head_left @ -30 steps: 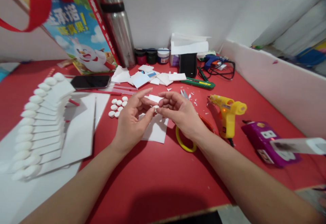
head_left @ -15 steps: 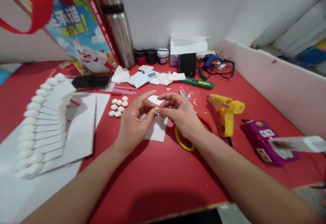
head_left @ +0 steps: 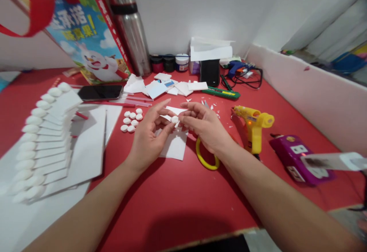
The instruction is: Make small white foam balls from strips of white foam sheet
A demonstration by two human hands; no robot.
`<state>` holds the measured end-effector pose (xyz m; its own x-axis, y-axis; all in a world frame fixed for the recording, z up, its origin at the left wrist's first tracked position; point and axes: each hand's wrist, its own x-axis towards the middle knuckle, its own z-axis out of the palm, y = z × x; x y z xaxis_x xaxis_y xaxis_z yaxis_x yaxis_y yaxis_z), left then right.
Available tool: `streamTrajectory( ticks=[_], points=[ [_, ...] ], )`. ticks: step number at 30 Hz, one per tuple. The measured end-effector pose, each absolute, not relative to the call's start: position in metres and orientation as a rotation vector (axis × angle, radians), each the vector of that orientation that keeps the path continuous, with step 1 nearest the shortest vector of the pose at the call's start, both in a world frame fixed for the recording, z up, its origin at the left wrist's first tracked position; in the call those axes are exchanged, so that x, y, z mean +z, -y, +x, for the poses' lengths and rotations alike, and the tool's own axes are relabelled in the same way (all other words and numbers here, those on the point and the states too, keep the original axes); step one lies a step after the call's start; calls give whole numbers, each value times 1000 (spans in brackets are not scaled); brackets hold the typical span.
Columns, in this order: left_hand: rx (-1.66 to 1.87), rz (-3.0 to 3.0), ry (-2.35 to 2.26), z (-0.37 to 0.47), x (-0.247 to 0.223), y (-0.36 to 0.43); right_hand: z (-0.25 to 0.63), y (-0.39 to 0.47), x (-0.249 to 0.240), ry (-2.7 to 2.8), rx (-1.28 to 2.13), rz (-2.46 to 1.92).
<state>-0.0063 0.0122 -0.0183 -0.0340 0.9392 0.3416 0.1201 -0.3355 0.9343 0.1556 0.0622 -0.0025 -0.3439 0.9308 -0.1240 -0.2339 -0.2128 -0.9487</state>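
A small rounded white piece (head_left: 174, 119), much like the white discs close by, is pinched between the fingertips of both my hands. My left hand (head_left: 147, 139) grips it from the left with thumb and finger. From the other side, the thumb and finger of my right hand (head_left: 205, 127) close on it, partly hiding it. Beneath them lies a white paper sheet (head_left: 175, 148). Several white discs (head_left: 132, 122) are grouped on the red table, left of my left hand. Scissors with a yellow handle loop (head_left: 207, 165) lie partly under my right wrist.
At left, a curved stepped white structure (head_left: 53, 152) edged with discs stands on white board. A yellow glue gun (head_left: 252, 126) and purple power strip (head_left: 301, 160) are at right. Behind are a phone (head_left: 100, 92), card scraps (head_left: 157, 89), a green cutter (head_left: 222, 93) and a steel flask (head_left: 130, 34).
The white piece has turned between my fingertips and shows more of its rounded face. My fingers have shifted slightly around it. The whole view has slid a little.
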Motion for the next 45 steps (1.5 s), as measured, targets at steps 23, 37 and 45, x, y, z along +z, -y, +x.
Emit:
streamTrajectory(
  ticks=[23, 37, 45],
  points=[
    [1119, 649, -751, -17, -1, -16, 164, -65, 1, 1210, 1449, -1020],
    [1025, 600, -707, -19, -1, -14, 163, -66, 1, 1116, 1464, -910],
    [1059, 624, -729, -21, -3, -16, 163, -66, 2, 1112, 1608, -848]
  ],
)
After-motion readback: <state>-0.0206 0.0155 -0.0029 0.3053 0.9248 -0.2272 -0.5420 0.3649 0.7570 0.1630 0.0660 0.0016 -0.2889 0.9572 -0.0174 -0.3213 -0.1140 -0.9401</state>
